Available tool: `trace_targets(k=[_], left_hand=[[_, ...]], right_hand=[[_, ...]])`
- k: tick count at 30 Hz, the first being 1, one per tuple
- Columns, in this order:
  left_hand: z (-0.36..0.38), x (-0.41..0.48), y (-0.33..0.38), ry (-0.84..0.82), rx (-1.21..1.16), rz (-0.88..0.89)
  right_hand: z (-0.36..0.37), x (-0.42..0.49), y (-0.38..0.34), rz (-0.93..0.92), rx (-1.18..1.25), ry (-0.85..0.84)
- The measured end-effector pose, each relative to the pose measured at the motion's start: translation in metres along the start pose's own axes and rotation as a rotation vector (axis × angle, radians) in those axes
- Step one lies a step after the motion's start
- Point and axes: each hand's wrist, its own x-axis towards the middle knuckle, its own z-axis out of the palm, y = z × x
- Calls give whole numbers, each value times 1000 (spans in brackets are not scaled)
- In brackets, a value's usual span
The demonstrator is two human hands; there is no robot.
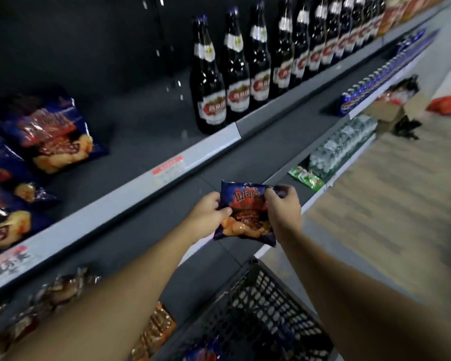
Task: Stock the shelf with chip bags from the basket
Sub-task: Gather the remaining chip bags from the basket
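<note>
I hold a blue chip bag (246, 212) with both hands in front of the shelves. My left hand (206, 217) grips its left edge, thumb across the front. My right hand (284, 209) pinches its upper right corner. The bag hangs over the lower shelf, above the black mesh basket (268, 303) at the bottom. Another blue bag (203, 353) shows inside the basket. On the grey upper shelf (146, 131), several matching chip bags (55, 134) stand at the left.
Dark bottles (235, 74) line the upper shelf to the right of a bare stretch. Brown snack packs (57, 290) and orange packs (156, 329) lie on the lower shelf. Water bottles (341, 147), blue cans (359, 92) and a cardboard box (393, 110) sit further right, by the wooden floor.
</note>
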Motion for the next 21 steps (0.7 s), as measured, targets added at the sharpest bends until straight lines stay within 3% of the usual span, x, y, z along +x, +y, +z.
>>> trace_targets(k=[5,9,16,21], left_hand=[[-54,-16,66,138,-21,99],[-105,-29,91,294,-31,120],[-192,-58,61,715,52,-40],[-212,-79,22,863,98,-164]], right_hand=[[18,-6,-84,-148,138,-25],[52,-18,-137,-265,197,-148],[157,-53,-177,-362,186,-483],[229,-77,-178,-277,150,-662]])
